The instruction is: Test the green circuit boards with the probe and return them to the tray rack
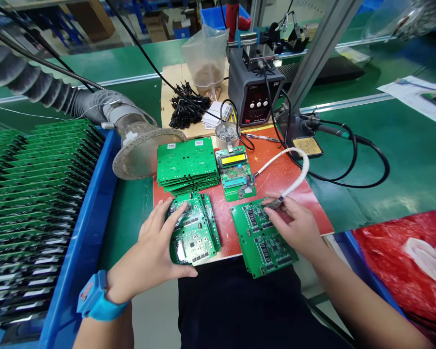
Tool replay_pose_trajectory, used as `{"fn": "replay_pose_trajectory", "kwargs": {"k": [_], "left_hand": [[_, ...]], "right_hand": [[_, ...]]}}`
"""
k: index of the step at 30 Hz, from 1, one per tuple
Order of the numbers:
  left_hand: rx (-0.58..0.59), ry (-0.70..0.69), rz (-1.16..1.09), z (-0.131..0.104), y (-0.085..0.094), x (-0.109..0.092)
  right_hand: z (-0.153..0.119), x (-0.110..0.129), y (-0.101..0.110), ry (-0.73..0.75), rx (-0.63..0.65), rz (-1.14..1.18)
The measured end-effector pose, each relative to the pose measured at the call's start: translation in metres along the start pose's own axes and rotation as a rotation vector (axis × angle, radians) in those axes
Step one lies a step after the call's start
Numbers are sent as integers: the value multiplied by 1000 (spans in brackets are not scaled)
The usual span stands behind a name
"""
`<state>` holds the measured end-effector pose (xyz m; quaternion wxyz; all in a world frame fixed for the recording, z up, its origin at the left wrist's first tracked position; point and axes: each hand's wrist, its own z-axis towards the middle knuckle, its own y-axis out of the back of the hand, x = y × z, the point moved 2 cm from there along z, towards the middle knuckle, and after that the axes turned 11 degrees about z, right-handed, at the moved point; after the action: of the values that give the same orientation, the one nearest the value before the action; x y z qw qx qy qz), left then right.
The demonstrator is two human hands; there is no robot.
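- Left hand (158,242), fingers spread wide, rests over populated circuit boards (194,242); right hand (298,225) pinches the connector (274,202) of a white-sleeved cable (305,167) against a green board (241,230) beneath it.
- Beyond the left hand, a stack of green boards (187,162); ahead, between both hands, a test board (236,186) with a lit yellow display, the cable's other end joined to it.
- A ribbed hose (87,104) reaches in past the left hand, its funnel (141,155) crowding the stack.
- Well ahead, a soldering station (256,97); its black cord loops beyond the right hand, near a yellow sponge (307,145).
- Left of the left hand, a blue bin (85,228) packed with upright boards; right of the right hand, red plastic (385,247).
- Under the work, a red mat (312,203) on a green surface (366,194); far beyond the hands, cardboard boxes (156,26) on the floor.
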<state>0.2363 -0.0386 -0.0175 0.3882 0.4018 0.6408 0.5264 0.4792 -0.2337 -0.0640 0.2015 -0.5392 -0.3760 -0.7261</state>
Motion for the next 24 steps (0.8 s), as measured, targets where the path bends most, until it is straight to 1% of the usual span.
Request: {"fn": "replay_pose_trajectory", "kwargs": {"k": [4, 8, 12, 14, 15, 17, 19, 20, 22, 24], "left_hand": [[-21, -6, -3, 0, 0, 0], [-49, -28, -12, 1, 1, 1], [11, -30, -26, -1, 1, 4], [-6, -21, -13, -2, 4, 1], [-42, -12, -8, -3, 6, -4], [-154, 0, -14, -2, 11, -20], [-257, -41, -59, 1, 13, -43], [-281, -90, -93, 4, 13, -57], [-253, -215, -166, 10, 8, -83], [-189, -292, -198, 16, 1, -103]], "right_hand": [[0, -5, 3, -67, 37, 70], [-1, -9, 3, -78, 32, 98], [-1, -6, 2, -67, 27, 79], [0, -4, 2, -55, 23, 66], [0, -3, 2, -49, 22, 60], [0, -1, 3, -42, 19, 47], [0, -1, 3, -36, 17, 40], [0, -1, 3, -34, 16, 41], [-1, -2, 2, -28, 19, 42], [-1, -2, 2, -20, 22, 40]]}}
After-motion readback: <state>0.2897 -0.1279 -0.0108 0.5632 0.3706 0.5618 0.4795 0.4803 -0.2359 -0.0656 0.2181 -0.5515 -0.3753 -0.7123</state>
